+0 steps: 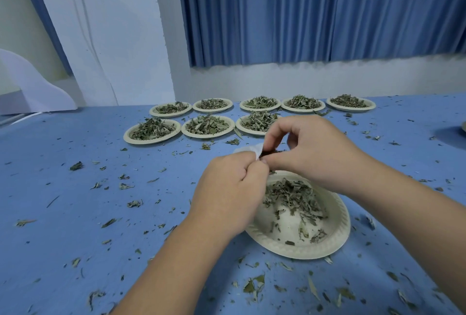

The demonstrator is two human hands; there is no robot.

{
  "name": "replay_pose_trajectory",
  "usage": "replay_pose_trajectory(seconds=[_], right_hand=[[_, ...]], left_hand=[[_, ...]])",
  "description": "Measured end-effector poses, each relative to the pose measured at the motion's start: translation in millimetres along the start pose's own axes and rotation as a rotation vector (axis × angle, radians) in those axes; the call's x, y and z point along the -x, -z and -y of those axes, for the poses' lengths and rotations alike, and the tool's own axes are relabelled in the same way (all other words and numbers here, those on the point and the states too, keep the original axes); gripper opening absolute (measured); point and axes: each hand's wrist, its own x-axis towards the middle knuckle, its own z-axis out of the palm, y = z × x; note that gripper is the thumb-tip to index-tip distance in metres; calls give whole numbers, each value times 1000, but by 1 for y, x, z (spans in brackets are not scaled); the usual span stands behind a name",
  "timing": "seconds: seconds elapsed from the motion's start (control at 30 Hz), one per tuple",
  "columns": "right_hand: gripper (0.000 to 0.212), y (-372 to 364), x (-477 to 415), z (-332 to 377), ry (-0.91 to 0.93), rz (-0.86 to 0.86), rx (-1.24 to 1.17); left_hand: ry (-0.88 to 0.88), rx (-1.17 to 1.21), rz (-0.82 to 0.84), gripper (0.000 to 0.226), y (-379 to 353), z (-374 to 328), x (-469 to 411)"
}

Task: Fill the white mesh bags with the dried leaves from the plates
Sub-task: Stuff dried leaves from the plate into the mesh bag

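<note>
Hands working a bag above a plate (339, 235)
The left hand (227, 188) is pinching the white mesh bag (248, 149); the right hand (310, 149) is pinching dried leaves (269, 154) at its mouth.

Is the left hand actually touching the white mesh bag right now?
Touching. The head view shows the left hand with its fingers pinching the near edge of the white mesh bag, with no gap between them.

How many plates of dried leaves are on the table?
9 plates: five in the back row, three in the middle row, one nearest. Another may be cut off far right.
</note>
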Motion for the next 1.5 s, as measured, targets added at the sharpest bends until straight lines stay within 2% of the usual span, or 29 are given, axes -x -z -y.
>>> replay_pose_trajectory(seconds=[0.07, 0.13, 0.17, 0.23, 0.33, 0.5, 0.57, 0.6, 0.67, 0.73, 0.8, 0.97, 1.07, 1.17, 1.3, 1.4, 1.5], right_hand=[[29, 0, -7, -6, -36, 31, 19], [43, 1, -12, -10, -110, 186, -40], [42, 1, -14, -11, -137, 275, -104], [26, -1, -16, -11, -157, 389, -216], [10, -8, -19, -9, -171, 346, -240], [8, -18, -19, -3, -155, 221, -97], [9, -15, -16, -2, -151, 211, -123], [15, -12, -14, -3, -161, 194, -143], [40, -4, -8, -7, -206, 175, -144], [65, 2, 0, -11, -244, 235, -132], [74, -1, 10, -13, -280, 274, -152], [32, -18, 26, -17, -261, -41, -425], [18, -16, 27, -15, -187, -116, -461], [14, -17, 26, -10, -129, -152, -372], [12, -19, 19, -6, -32, -225, -83], [8, -21, 14, -2, -3, -167, 69], [15, -19, 12, -2, -57, -73, 0]], left_hand=[[-10, 9, -16, 24, 1, 0, 0], [-12, 42, -34, 23, 2, -1, -1], [-7, 61, -39, 23, 3, -1, -1], [1, 80, -34, 23, 3, 0, -1], [-2, 84, -19, 23, 2, 0, -1], [19, 49, -29, 23, 0, 2, -3], [64, 80, -62, 24, 0, 2, -4], [82, 87, -75, 25, 1, 2, -4], [106, 84, -96, 25, 2, 2, -4], [136, 101, -122, 21, 3, 2, -5], [157, 114, -137, 18, 3, 3, -6], [131, 91, -108, 22, 2, 1, -3], [103, 65, -94, 22, 0, 2, -3], [76, 33, -81, 22, -2, 3, -3], [18, 11, -41, 24, -5, 2, 0], [17, 10, -46, 22, -7, 2, 0], [61, 17, -65, 22, -5, 3, -2]])
